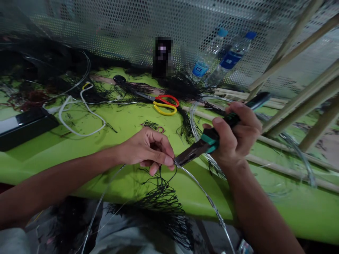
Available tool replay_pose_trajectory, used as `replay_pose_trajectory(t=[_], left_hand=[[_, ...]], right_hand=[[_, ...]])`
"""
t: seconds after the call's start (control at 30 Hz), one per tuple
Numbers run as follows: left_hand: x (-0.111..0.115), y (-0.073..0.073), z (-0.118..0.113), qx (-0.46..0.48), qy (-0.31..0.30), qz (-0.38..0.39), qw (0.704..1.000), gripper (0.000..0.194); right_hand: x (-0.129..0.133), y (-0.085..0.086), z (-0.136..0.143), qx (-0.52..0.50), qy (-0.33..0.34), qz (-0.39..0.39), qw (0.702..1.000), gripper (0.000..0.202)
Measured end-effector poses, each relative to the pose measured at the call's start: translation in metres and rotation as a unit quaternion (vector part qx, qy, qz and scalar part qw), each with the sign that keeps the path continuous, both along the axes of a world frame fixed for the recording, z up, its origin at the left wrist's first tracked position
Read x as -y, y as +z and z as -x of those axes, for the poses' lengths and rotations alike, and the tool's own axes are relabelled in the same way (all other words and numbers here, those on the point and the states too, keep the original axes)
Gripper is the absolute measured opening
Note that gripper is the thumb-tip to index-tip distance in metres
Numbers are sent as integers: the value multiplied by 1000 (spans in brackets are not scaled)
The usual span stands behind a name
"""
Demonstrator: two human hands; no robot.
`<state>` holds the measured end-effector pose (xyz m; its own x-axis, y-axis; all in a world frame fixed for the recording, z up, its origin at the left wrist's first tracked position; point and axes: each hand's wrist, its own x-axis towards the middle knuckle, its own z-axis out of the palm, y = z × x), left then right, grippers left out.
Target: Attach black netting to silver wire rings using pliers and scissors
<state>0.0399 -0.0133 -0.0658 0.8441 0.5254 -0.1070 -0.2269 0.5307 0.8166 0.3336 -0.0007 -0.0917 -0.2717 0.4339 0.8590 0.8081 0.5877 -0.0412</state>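
Note:
My left hand [153, 150] pinches a silvery wire hoop [196, 180] near the middle of the view, thumb and fingers pressed together. My right hand [235, 130] is wrapped round long-nosed pliers [193, 150] with black and green handles. The tips of the pliers meet the wire just right of my left fingertips. From that spot the wire curves down on both sides toward the bottom of the picture. Black netting [164, 199] hangs below my left hand, over the front edge of the green table [127, 120].
Scissors [166, 104] with red and yellow handles lie behind my hands. Coiled wire [194, 123] and wooden poles [299, 102] are at the right. A white cable [82, 134] and a black box [26, 127] lie left. Two bottles [230, 60] lean against perforated metal [116, 31].

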Motion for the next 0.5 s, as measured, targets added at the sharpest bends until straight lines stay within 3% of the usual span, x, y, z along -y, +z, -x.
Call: replay_pose_trajectory(t=[0.07,0.17,0.27,0.5], left_hand=[[-1,0,0,-9,2,2,1000,21],[-1,0,0,-35,6,4,999,28],[-1,1,1,-40,5,-4,999,33],[-3,-1,2,1,16,-31,999,29]], right_hand=[[7,7,5,62,-9,-47,997,37],[16,13,8,115,-21,-34,993,41],[20,14,8,121,-23,-11,992,43],[22,11,11,144,-85,-38,985,43]])
